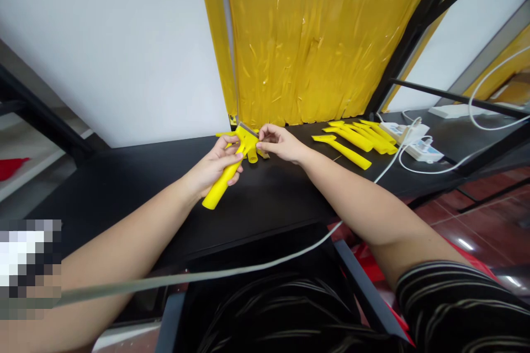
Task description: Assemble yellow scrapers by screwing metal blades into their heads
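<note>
My left hand is wrapped around the handle of a yellow plastic scraper, held tilted above the black table. The scraper has a tubular handle and a wide head with a grey strip along its far edge. At the right end of that strip, my right hand is closed in a pinch. Its fingertips touch the head's corner, and whether they hold anything smaller is hidden. Behind and below the head lie more yellow pieces, partly covered by my hands.
Several similar yellow scrapers lie side by side on the black table at right. Beyond them are white power strips with cables. A white cable crosses close in front of me. Yellow plastic sheeting hangs behind the table, beside a white panel.
</note>
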A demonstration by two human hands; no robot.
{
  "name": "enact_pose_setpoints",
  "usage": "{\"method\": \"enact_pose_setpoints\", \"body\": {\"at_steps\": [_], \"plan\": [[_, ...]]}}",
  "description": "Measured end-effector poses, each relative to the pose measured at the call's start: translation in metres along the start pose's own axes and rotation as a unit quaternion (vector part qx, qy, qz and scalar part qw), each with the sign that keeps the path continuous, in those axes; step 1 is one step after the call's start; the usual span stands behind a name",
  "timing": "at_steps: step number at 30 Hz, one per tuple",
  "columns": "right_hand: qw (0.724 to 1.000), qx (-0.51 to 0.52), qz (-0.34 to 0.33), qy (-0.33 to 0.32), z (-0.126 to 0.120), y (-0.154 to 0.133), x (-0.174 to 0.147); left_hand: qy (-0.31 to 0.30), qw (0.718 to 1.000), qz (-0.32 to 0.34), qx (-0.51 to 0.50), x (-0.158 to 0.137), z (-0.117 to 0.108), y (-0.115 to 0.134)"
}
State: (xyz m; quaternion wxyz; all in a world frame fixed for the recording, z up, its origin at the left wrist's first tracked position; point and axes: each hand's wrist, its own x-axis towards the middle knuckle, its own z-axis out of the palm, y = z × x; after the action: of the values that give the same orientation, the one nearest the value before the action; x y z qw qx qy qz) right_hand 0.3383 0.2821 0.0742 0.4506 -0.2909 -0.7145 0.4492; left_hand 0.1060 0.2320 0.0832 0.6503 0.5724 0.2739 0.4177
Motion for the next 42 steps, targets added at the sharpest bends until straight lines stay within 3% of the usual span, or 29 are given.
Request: {"method": "enact_pose_setpoints", "body": {"at_steps": [3,7,12,18,25,28,32,36,38,42], "plan": [[0.998,0.037,0.034,-0.025,0.001,0.003,-0.002,-0.001,1.000,-0.004,0.021,0.000,0.001,-0.001],[0.995,-0.085,-0.052,0.011,0.001,0.002,-0.003,0.024,0.999,-0.013,0.021,0.001,0.001,-0.001],[0.963,-0.226,-0.138,0.052,0.007,-0.001,-0.006,0.052,0.999,-0.006,-0.013,0.003,0.004,0.000],[0.931,-0.295,-0.203,0.066,0.013,0.003,-0.004,0.056,0.998,0.016,-0.008,0.002,0.008,-0.002],[0.922,-0.292,-0.233,0.100,0.017,0.011,-0.001,0.062,0.997,0.046,0.020,0.000,0.012,-0.002],[0.931,-0.271,-0.205,0.130,0.023,0.016,0.000,0.061,0.994,0.077,0.045,0.000,0.015,-0.006],[0.947,-0.223,-0.115,0.201,0.033,0.022,0.004,0.055,0.982,0.142,0.114,0.002,0.016,-0.016],[0.979,-0.058,0.019,0.197,0.042,0.017,0.006,0.051,0.956,0.191,0.217,0.004,0.011,-0.025],[0.980,0.058,0.094,0.165,0.045,0.009,0.005,0.050,0.931,0.223,0.284,0.004,0.009,-0.025],[0.948,0.191,0.208,0.149,0.044,-0.010,0.002,0.037,0.852,0.291,0.434,0.003,0.007,-0.018]]}}
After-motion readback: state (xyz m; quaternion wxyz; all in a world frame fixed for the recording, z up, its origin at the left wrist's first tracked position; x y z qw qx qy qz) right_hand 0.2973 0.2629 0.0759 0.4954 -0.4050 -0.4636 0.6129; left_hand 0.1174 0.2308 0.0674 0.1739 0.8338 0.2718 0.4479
